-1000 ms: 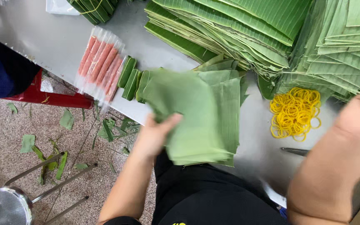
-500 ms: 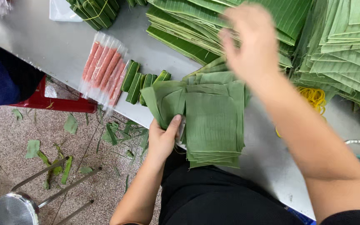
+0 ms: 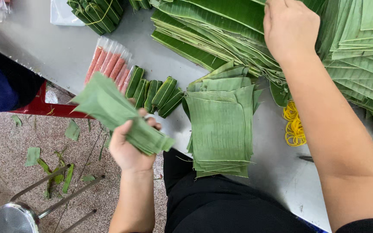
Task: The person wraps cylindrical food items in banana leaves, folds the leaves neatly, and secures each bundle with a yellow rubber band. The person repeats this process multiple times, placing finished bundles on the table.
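The left hand (image 3: 128, 149) is closest. Its fingers are closed around a small bunch of cut leaf pieces (image 3: 117, 114), held up over the edge of the grey table (image 3: 52, 47). The bunch is in the air and touches nothing else.

Just beside it, on the table in front of the person, lies a neat stack of cut leaves (image 3: 219, 125). This stack looks ready to use, but it is thick, so lots of pieces are not used yet.

Behind the left hand sits a short row of little green wrapped rolls (image 3: 154, 91). These look done. There are only a few. Next to them lie pink sticks in clear wrap (image 3: 109, 64), not yet wrapped in leaf. Yellow rubber bands (image 3: 293, 125) lie in a pile near the right arm.

Farther away, the right hand (image 3: 290, 28) lies palm down on a big heap of long leaves (image 3: 212, 30). I cannot tell if it grips one.

At the far edge is a tied bundle of rolls (image 3: 96, 13). I think the work is only partly done.
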